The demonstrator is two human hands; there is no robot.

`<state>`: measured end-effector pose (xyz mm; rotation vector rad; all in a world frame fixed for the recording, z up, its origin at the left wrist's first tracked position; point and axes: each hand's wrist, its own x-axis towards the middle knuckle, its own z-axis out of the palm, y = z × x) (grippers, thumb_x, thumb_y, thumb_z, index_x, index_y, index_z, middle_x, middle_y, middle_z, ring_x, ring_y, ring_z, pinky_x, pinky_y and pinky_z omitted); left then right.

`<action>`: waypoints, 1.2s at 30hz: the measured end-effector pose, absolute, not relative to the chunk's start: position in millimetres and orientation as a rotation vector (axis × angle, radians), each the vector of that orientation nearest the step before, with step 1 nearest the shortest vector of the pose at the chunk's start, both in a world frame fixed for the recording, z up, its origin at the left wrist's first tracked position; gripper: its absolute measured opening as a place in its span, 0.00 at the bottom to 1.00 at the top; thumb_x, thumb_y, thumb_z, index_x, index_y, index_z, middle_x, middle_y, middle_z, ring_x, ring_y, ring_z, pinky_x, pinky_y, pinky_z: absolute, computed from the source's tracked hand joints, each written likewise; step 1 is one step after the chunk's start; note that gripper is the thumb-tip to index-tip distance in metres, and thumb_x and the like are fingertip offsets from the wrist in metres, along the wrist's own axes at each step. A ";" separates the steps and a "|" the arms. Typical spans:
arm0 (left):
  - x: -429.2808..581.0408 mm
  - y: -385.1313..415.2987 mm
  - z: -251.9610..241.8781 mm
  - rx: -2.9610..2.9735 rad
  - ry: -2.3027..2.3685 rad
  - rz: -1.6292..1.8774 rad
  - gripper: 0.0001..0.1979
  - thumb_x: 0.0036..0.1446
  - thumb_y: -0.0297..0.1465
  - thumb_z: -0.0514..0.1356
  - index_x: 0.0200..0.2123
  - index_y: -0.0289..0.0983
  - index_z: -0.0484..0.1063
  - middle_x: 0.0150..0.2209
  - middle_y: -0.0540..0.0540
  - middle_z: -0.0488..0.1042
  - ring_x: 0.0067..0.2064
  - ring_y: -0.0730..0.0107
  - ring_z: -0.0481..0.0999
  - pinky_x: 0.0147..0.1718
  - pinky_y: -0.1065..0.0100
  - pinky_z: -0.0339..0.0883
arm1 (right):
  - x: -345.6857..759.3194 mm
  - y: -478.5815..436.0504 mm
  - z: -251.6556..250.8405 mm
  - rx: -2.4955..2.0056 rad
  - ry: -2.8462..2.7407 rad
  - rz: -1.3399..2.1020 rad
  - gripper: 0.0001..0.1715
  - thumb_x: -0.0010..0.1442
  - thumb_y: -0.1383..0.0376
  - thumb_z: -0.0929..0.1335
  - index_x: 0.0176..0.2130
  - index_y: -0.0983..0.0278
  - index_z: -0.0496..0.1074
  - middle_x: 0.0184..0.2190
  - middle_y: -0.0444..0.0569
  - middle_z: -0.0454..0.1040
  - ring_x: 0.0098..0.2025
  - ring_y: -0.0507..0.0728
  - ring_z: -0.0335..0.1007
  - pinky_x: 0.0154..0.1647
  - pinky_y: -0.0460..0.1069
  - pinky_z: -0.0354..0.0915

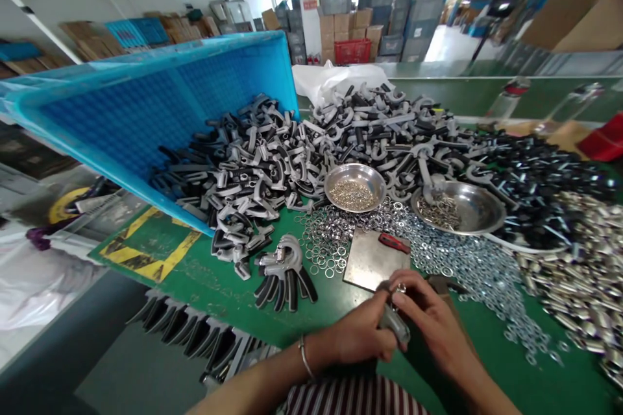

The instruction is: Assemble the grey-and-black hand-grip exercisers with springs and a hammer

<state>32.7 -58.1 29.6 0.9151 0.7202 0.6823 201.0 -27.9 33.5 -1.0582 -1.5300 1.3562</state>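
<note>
My left hand [363, 331] is closed around a grey plastic handle [396, 326], one piece of a hand gripper, near the front edge of the green table. Against its upper end, the fingers of my right hand [428, 318] pinch a small shiny metal piece [401, 288] that looks like a ring; its exact form is partly hidden. Just beyond my hands lies a flat metal plate [365, 259] with a red and black tool [394, 242] on it. Left of the plate, a fanned stack of grey and black hand grippers [287, 272] with a spring showing rests on the table.
A tipped blue crate [195, 78] spills grey handles [263, 168] across the table. Two metal bowls [355, 188] [479, 207] hold small parts. Loose rings and nuts [487, 279], black knobs [549, 181] and metal cylinders [579, 259] spread rightward. A hammer-like tool [445, 283] lies beside my right hand.
</note>
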 end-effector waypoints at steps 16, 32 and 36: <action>-43.6 -67.6 59.0 0.873 1.311 1.323 0.15 0.63 0.42 0.60 0.35 0.35 0.68 0.27 0.52 0.72 0.20 0.83 0.61 0.21 0.76 0.55 | 103.5 9.6 -0.2 -0.856 -2.619 0.573 0.08 0.66 0.71 0.65 0.39 0.65 0.74 0.37 0.55 0.73 0.43 0.63 0.66 0.47 0.59 0.65; 18.2 -26.6 36.2 1.535 1.533 1.213 0.13 0.69 0.39 0.50 0.44 0.37 0.67 0.44 0.40 0.71 0.48 0.60 0.71 0.54 0.58 0.61 | 155.9 -8.1 16.9 -0.880 -0.677 2.085 0.15 0.58 0.55 0.74 0.39 0.63 0.75 0.32 0.45 0.75 0.32 0.51 0.71 0.31 0.46 0.67; 22.5 -28.9 36.4 1.404 1.589 1.182 0.13 0.68 0.39 0.50 0.43 0.37 0.67 0.42 0.41 0.71 0.46 0.61 0.71 0.52 0.60 0.61 | 164.8 -7.6 24.1 -0.933 -1.002 1.971 0.17 0.57 0.53 0.74 0.35 0.63 0.72 0.27 0.42 0.74 0.29 0.51 0.70 0.34 0.48 0.68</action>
